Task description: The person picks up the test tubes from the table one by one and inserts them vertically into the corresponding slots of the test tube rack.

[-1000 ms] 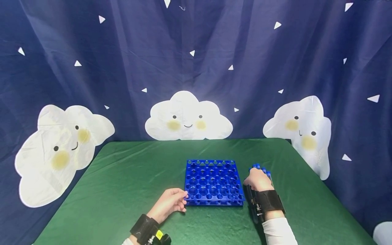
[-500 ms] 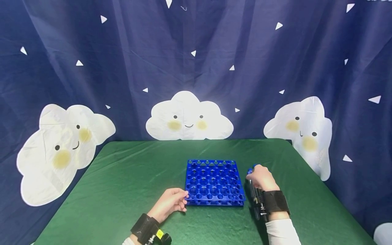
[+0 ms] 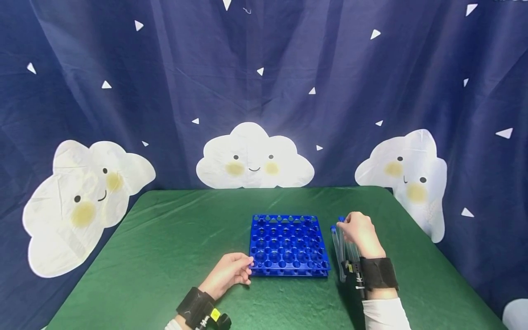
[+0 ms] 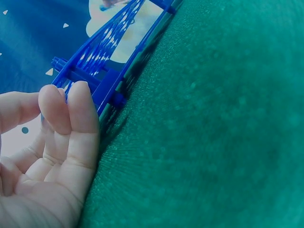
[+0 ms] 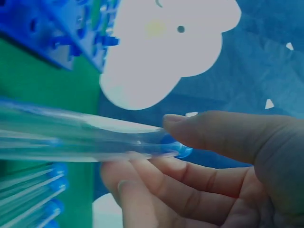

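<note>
A blue test tube rack with rows of round holes stands on the green table. My left hand grips its near left corner; in the left wrist view, curled fingertips sit right at the rack's end. To the right of the rack, my right hand pinches a clear, blue-capped test tube near its cap, between thumb and fingers. The right wrist view shows this tube raised above several others like it. In the head view, one tube lies beside the rack, and my right hand and wrist partly hide the rest.
Green cloth covers the table. Behind it hangs a dark blue curtain with white clouds and small triangles. Each wrist wears a black strap with a small camera.
My right hand has shifted right and slightly away, from over the bunch of tubes to pinching one tube by its cap end and raising it. My left hand stays at the rack corner.
</note>
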Motion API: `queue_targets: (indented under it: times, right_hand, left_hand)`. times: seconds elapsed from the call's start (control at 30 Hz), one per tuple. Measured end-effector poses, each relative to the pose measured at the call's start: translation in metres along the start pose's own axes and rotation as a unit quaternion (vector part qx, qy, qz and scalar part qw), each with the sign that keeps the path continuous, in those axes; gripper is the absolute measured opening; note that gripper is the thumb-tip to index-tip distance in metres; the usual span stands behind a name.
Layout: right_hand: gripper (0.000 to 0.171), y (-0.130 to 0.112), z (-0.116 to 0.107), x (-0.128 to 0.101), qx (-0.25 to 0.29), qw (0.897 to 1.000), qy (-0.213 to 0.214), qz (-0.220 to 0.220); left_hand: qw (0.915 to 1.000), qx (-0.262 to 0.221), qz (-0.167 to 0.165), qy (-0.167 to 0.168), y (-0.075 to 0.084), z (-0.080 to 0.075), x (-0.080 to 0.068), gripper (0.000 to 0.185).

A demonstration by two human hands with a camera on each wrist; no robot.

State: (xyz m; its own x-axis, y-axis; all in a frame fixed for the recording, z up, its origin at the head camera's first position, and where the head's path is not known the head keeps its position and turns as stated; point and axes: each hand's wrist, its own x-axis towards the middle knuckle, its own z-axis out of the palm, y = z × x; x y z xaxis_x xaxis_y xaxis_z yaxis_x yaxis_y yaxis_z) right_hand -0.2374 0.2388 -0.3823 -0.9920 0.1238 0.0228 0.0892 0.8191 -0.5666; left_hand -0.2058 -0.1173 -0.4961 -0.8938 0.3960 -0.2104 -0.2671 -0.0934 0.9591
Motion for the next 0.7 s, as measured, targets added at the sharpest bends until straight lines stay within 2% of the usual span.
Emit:
queue_targets:
  times: [0.23,0.47,0.7]
  right_hand:
    - [0.025,-0.021,-0.007,-0.009,0.002,0.996,0.073,-0.043]
    - [0.022,-0.058,-0.008,-0.017,0.0,0.983,0.155,-0.099]
    - [0.021,-0.093,0.011,-0.02,0.035,0.973,0.18,-0.143]
  left_hand:
    - [1.0,-0.003,0.0,-0.003,0.0,0.0,0.0,0.014]
    - [1.0,-0.004,0.001,-0.003,0.0,0.0,0.0,0.015]
    - [1.0,-0.003,0.0,-0.005,0.0,-0.001,0.0,0.018]
